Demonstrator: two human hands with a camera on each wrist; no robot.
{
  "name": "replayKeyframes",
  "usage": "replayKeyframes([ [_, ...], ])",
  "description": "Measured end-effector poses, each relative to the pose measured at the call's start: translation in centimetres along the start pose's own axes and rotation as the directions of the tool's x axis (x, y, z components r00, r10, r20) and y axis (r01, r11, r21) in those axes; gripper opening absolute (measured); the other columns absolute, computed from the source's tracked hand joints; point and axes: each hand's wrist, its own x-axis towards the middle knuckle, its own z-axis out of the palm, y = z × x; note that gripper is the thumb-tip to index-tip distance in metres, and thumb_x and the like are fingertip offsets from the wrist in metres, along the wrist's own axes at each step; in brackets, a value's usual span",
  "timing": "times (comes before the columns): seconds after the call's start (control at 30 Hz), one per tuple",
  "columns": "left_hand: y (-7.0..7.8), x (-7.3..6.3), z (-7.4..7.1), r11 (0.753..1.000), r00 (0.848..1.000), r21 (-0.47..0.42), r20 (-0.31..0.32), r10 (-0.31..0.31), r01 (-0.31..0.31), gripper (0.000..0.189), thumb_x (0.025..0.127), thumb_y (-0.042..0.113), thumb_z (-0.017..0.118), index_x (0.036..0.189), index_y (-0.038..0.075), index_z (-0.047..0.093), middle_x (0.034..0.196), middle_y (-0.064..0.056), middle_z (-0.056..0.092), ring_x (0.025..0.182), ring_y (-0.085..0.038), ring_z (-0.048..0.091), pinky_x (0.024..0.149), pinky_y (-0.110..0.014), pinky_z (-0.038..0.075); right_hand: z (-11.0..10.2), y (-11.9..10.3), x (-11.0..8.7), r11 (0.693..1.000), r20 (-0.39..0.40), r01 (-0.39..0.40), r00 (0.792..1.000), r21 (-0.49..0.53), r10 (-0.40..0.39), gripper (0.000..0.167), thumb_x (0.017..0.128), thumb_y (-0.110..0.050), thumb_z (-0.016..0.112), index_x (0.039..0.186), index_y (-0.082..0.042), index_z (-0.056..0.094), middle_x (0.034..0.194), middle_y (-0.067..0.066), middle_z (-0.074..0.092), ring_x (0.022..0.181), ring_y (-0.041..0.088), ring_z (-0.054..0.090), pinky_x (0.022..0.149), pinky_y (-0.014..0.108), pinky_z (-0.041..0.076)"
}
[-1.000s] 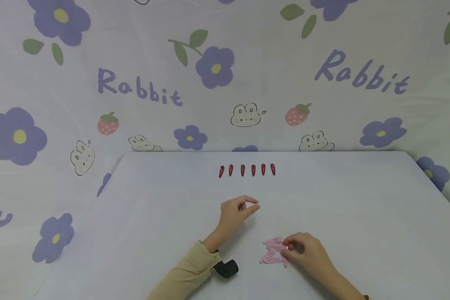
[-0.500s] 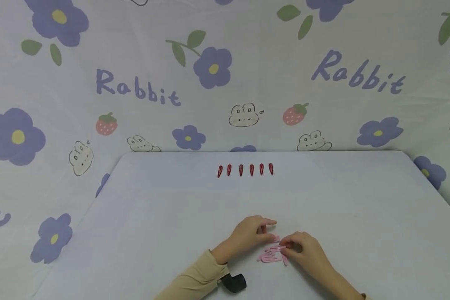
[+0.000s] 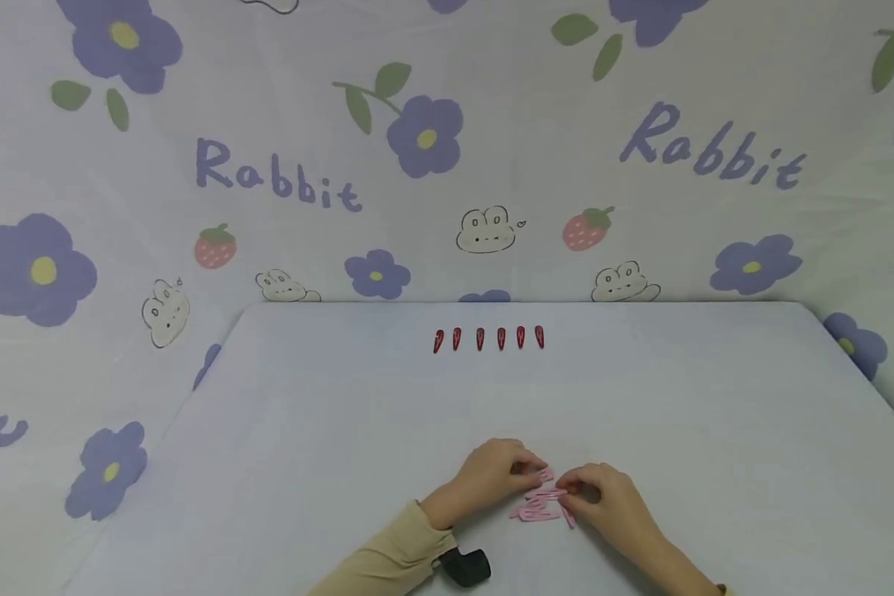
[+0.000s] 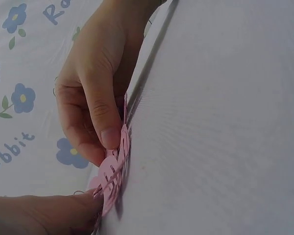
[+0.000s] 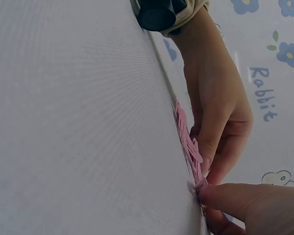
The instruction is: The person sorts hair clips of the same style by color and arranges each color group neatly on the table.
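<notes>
The near edge of the surface (image 3: pixel 305 430) is cut off. On it, pink clips (image 4: pixel 106 164) lie overlapping, partly covered; their number I cannot tell. The right grip (image 3: pixel 614 505), almost closed, pinches one; the left grip (image 3: pixel 492 472), equally narrow, pinches the farthest. Beyond, six red clips (image 3: pixel 480 338) lie in a row before the far edge; the backdrop cloth (image 3: pixel 536 141) says "Rabbit" twice.
</notes>
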Motion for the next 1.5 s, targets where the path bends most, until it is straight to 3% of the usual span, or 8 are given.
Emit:
replayKeyframes([
  [0.1, 0.0, 0.1, 0.2, 0.999, 1.000, -0.029, -0.013, 0.015, -0.015, 0.012, 0.079, 0.018, 0.069, 0.089, 0.014, 0.072, 0.067, 0.014, 0.051, 0.058, 0.002, 0.039, 0.053, -0.012, 0.030, -0.2, 0.0, -0.1, 1.000, 0.000, -0.015, 1.000, 0.003, 0.015, 0.017, 0.068, -0.006, 0.077, 0.077, -0.017, 0.067, 0.076, -0.015, 0.059, 0.073, 0.007, 0.052, 0.067, 0.030, 0.044],
  [0.3, -0.1, 0.1, 0.4, 0.994, 0.997, -0.103, -0.069, -0.040, 0.033, 0.006, 0.078, 0.020, 0.069, 0.080, 0.015, 0.072, 0.070, 0.015, 0.060, 0.063, 0.007, 0.046, 0.059, -0.010, 0.035, -0.2, 0.1, 0.0, 1.000, 0.007, -0.004, 1.000, 0.016, 0.004, 0.017, 0.068, -0.006, 0.076, 0.077, -0.016, 0.066, 0.073, -0.016, 0.056, 0.069, 0.006, 0.049, 0.063, 0.027, 0.043],
  [0.57, 0.3, 0.0, -0.4, 0.983, 0.980, 0.120, -0.159, -0.117, 0.137, 0.014, 0.082, 0.029, 0.065, 0.077, 0.018, 0.071, 0.061, 0.015, 0.057, 0.052, 0.003, 0.042, 0.047, -0.015, 0.031, 0.0, 0.2, -0.1, 1.000, 0.002, -0.013, 1.000, 0.008, 0.013, 0.019, 0.068, -0.004, 0.076, 0.077, -0.017, 0.066, 0.074, -0.017, 0.057, 0.070, 0.006, 0.050, 0.063, 0.027, 0.044],
  [0.83, -3.0, 0.6, -2.0, 0.962, 0.957, -0.149, -0.149, -0.249, 0.228, 0.009, 0.084, 0.025, 0.063, 0.086, 0.017, 0.067, 0.060, 0.013, 0.056, 0.055, -0.002, 0.047, 0.051, -0.020, 0.037, -0.3, 0.2, 0.1, 1.000, -0.020, 0.016, 1.000, -0.009, -0.016, 0.021, 0.066, 0.000, 0.076, 0.077, -0.016, 0.066, 0.075, -0.014, 0.059, 0.070, 0.005, 0.050, 0.062, 0.027, 0.044],
  [0.97, -5.6, 0.4, -3.5, 0.932, 0.924, -0.233, -0.203, -0.326, 0.277, 0.008, 0.082, 0.017, 0.064, 0.088, 0.012, 0.066, 0.057, 0.008, 0.054, 0.052, -0.006, 0.045, 0.050, -0.022, 0.037, -0.3, 0.2, 0.1, 1.000, 0.000, -0.007, 1.000, 0.007, 0.007, 0.020, 0.068, -0.001, 0.075, 0.078, -0.016, 0.066, 0.073, -0.015, 0.057, 0.069, 0.006, 0.049, 0.062, 0.026, 0.043],
  [1.1, -7.7, -0.1, -4.7, 0.902, 0.870, -0.271, -0.277, -0.407, 0.335, 0.009, 0.080, 0.012, 0.063, 0.087, 0.008, 0.066, 0.054, 0.004, 0.053, 0.050, -0.007, 0.042, 0.049, -0.024, 0.035, -0.1, 0.3, 0.0, 1.000, 0.012, -0.019, 1.000, 0.009, 0.019, 0.018, 0.069, -0.003, 0.075, 0.080, -0.015, 0.066, 0.072, -0.018, 0.053, 0.068, 0.006, 0.047, 0.062, 0.026, 0.042],
  [1.3, -9.9, -0.6, -5.8, 0.869, 0.801, -0.213, -0.338, -0.494, 0.446, 0.012, 0.077, 0.011, 0.063, 0.088, 0.008, 0.066, 0.053, 0.005, 0.046, 0.047, -0.009, 0.037, 0.044, -0.024, 0.030, 0.1, 0.6, -0.1, 1.000, 0.007, -0.010, 1.000, 0.009, 0.010, 0.018, 0.070, -0.004, 0.075, 0.080, -0.016, 0.065, 0.071, -0.020, 0.050, 0.065, 0.005, 0.044, 0.060, 0.025, 0.040],
  [1.5, -11.0, 0.9, -6.9, 0.822, 0.748, -0.152, -0.348, -0.565, 0.549, 0.012, 0.075, 0.009, 0.063, 0.087, 0.007, 0.066, 0.053, 0.004, 0.045, 0.047, -0.010, 0.037, 0.043, -0.025, 0.028, -0.1, 0.6, -0.1, 1.000, -0.021, -0.022, 1.000, 0.017, 0.022, 0.020, 0.068, -0.003, 0.075, 0.078, -0.017, 0.063, 0.069, -0.020, 0.049, 0.062, 0.006, 0.041, 0.055, 0.022, 0.034],
])
